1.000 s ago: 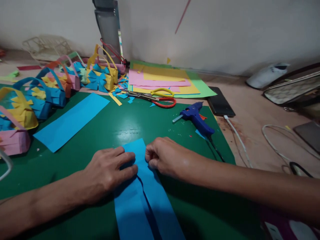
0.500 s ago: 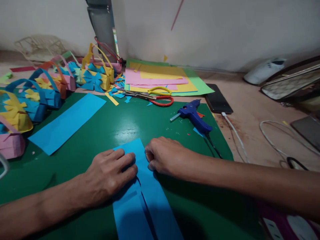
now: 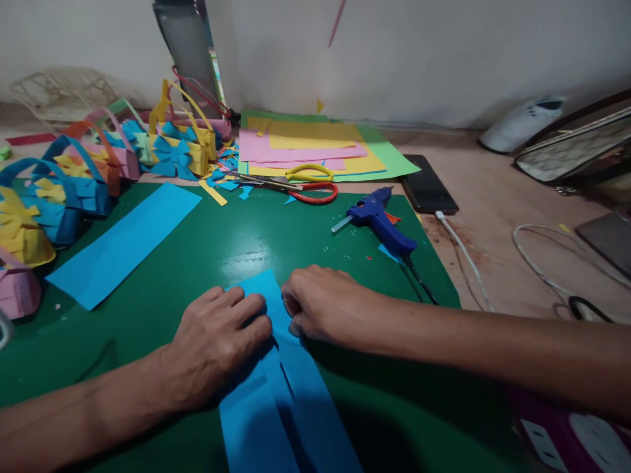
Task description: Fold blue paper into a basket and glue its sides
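A folded sheet of blue paper [image 3: 315, 401] lies lengthwise on the green board, its flaps parted by a dark gap down the middle. My left hand [image 3: 221, 345] rests on the sheet's left flap with fingers curled and thumb near the gap, closed on the paper. On the opposite side, my right hand [image 3: 320, 305] is closed in a pinch at the right edge; its fingertips are partly hidden. A blue glue gun [image 3: 379, 220] lies beyond my right hand. Another blue paper strip [image 3: 125, 246] lies flat to the left.
Small paper baskets [image 3: 185, 154] with handles line the left side. Scissors [image 3: 305, 187] lie before stacked coloured sheets [image 3: 310, 138] and paper scraps. A phone [image 3: 428, 184] with a white cable lies at right; a purple power strip [image 3: 566, 433] is at lower right.
The view has shifted slightly, so the background sits a little further left. Both hands stay on the blue paper, and the flaps near my left thumb have moved slightly.
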Demonstrator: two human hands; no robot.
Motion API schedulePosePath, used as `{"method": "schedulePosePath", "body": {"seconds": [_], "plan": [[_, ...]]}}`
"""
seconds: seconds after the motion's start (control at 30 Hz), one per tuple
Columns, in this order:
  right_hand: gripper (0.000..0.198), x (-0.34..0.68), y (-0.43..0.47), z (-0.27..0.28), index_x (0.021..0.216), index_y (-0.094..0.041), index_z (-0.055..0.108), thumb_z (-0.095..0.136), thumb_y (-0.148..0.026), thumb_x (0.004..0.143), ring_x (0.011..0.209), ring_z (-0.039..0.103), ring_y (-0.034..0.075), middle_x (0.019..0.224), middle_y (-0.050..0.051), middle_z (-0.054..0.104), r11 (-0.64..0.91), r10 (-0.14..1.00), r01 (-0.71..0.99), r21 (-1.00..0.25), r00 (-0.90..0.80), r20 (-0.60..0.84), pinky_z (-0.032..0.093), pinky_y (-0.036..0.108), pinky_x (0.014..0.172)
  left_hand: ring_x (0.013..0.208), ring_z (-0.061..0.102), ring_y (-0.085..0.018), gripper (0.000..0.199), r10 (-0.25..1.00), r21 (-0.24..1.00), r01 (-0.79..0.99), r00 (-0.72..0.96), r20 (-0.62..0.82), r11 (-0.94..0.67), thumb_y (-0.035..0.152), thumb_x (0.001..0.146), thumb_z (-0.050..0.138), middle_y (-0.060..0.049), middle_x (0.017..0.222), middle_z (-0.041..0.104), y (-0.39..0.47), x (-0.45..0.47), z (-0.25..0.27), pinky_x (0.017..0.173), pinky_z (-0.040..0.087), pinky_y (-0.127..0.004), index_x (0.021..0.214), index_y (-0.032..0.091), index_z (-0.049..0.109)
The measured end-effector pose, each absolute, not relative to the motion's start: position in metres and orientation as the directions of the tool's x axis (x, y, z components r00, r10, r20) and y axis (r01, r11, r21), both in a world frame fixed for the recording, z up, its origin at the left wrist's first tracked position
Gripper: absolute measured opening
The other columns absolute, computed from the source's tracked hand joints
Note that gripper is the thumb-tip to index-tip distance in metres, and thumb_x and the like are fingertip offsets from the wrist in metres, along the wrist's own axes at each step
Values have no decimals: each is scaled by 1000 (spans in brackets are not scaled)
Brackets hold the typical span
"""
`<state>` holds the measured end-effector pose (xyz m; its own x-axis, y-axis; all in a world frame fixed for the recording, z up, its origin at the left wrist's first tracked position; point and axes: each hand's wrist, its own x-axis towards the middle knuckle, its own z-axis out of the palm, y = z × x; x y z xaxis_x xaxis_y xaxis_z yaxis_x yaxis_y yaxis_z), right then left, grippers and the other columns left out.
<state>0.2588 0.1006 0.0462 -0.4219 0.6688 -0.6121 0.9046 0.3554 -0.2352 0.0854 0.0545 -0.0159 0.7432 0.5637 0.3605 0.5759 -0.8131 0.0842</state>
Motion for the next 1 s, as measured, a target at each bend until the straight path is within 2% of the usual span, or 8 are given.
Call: {"method": "schedulePosePath", "body": {"seconds": [0.27,0.43,0.53,0.7,0.83,1.0], "plan": [[5,260,102,46,68,-18,66,63,-18,64,65,60,18,65,4,66,365,662,901,-237,-430,-614,27,25,46,65,42,-18,29,576,57,586,767,283,-808,14,94,33,-4,76,60,53,88,-13,58,23,-33,77,20,56],[11,256,102,49,74,-18,68,61,-16,65,69,61,19,71,6,68,364,645,904,-224,-418,-639,31,25,50,63,44,-17,31,622,197,590,739,261,-783,18,94,32,-3,74,59,57,91,-13,57,25,-31,73,20,55],[17,255,102,48,77,-17,69,58,-14,65,70,61,19,74,7,68,374,649,907,-193,-404,-644,33,25,52,63,47,-17,29,671,280,614,709,215,-738,26,92,39,-2,70,58,61,93,-11,56,28,-29,70,19,56],[18,255,103,44,77,-18,69,55,-17,66,64,59,19,71,6,67,414,642,894,-173,-422,-640,30,25,48,66,53,-16,17,777,424,701,629,10,-573,28,83,55,-1,69,59,69,98,-6,57,32,-26,71,19,60],[15,254,105,43,74,-19,68,55,-18,67,58,56,16,66,4,64,406,644,899,-161,-407,-648,27,25,46,68,54,-16,14,797,453,746,593,-119,-488,27,80,60,-1,70,59,74,102,1,57,31,-25,70,17,62],[11,254,107,43,69,-19,65,55,-18,67,54,52,14,61,2,61,420,632,890,-175,-426,-647,25,24,44,66,53,-15,13,809,458,763,570,-145,-456,25,76,63,-1,68,58,76,105,5,55,27,-25,67,16,62]]}}
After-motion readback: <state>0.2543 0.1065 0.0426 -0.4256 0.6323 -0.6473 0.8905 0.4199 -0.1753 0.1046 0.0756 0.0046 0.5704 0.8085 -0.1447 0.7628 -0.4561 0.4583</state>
